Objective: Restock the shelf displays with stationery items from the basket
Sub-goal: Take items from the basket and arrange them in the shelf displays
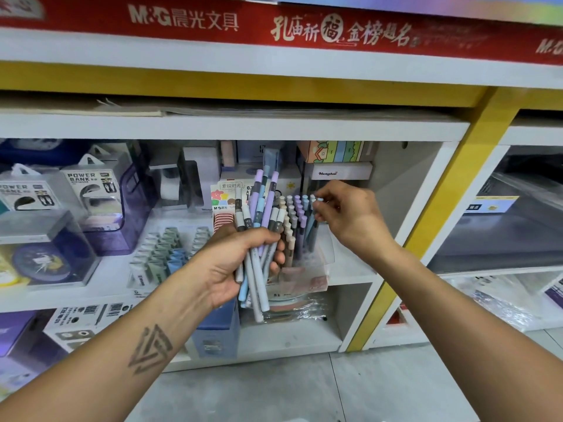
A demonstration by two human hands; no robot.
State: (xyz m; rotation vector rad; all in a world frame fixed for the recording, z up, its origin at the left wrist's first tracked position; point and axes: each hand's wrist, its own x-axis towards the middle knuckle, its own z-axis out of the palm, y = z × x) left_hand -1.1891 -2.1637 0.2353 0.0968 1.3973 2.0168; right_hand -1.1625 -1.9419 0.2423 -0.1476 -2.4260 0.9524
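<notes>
Head view, looking down at a white shelf (100, 295) in a stationery display. Left hand (234, 263) closed around a loose bundle of pens (259, 226), fanned out above and below the fist, in purple, pale blue, white and grey. Right hand (350, 213) raised just to the right, fingertips (320, 205) pinched on the cap of a pale blue pen (312, 222) standing at the right edge of a clear display holder (323, 260). Holder resting on the shelf, already crowded with upright pens in beige, lilac, grey and blue rows (294, 217). Bundle held just in front of and to the left of that holder, partly covering it. Behind the bundle, a printed header card (224, 197) with cartoon shapes. To the left on the same shelf, a tiered tray of small green and blue items (166, 254), then clear boxes marked POWER BANK (88, 190). Above, a red banner (274, 25) with pale lettering along the shelf edge, over a yellow strip (213, 83). Basket not in view. Triangular tattoo (150, 348) on the left forearm.
</notes>
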